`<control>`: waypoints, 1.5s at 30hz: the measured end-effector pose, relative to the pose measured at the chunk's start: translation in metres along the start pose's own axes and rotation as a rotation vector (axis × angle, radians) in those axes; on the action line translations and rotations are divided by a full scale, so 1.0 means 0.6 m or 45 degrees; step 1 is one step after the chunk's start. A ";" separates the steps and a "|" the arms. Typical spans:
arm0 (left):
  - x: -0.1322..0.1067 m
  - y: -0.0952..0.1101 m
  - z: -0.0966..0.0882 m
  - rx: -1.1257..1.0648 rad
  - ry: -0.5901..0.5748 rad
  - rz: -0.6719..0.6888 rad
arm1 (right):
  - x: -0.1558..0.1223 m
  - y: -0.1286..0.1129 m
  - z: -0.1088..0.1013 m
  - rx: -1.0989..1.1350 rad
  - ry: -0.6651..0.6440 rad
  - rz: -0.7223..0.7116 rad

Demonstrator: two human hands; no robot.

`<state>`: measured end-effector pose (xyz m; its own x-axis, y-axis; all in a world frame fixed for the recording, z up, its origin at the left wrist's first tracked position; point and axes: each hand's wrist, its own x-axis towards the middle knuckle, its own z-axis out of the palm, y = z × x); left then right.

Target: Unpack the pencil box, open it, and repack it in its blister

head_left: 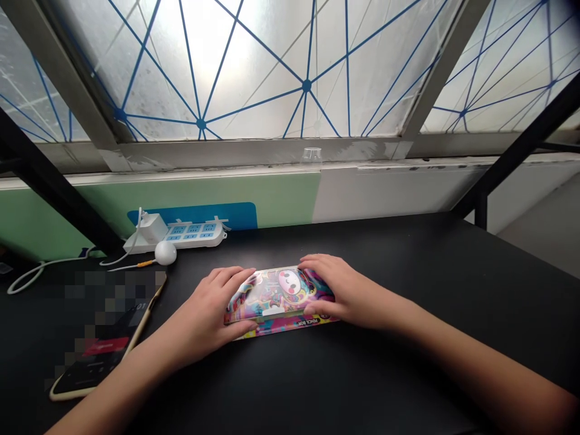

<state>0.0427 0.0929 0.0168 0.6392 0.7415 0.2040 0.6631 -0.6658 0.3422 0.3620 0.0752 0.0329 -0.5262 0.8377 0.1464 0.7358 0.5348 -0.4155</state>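
A colourful pencil box (272, 293) with a round white cartoon face on its lid lies on the black table (290, 386). Under it shows a bright printed piece marked "PENCIL BOX" (296, 324), perhaps its packaging; I cannot tell whether the two are separate. My left hand (217, 302) grips the box's left end, thumb at the front edge and fingers over the far side. Around the right end my right hand (333, 290) is closed, its thumb along the front and its fingers at the back edge. The lid looks closed, with a pale clasp at the front middle.
A phone (106, 344) in a pale case lies at the left, partly behind my left forearm. Behind it are a white power strip (194, 235) with a plugged-in adapter, a cable and a white round object (165, 252). Black metal bars (512, 151) slant at both sides.
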 end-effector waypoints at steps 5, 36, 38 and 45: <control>-0.002 0.002 0.005 0.152 0.130 0.119 | 0.007 0.028 -0.010 0.134 -0.093 0.186; -0.015 0.031 -0.043 0.502 0.508 0.307 | -0.010 -0.022 -0.010 -0.452 0.647 -0.347; -0.016 0.036 -0.037 0.513 0.466 0.360 | -0.011 -0.027 -0.006 -0.511 0.612 -0.390; -0.010 0.053 -0.023 0.535 0.418 0.408 | -0.020 -0.051 0.007 -0.674 0.444 -0.378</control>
<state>0.0545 0.0684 0.0391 0.7229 0.4420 0.5311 0.5976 -0.7858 -0.1595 0.3438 0.0483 0.0400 -0.6346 0.5870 0.5027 0.7374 0.6546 0.1667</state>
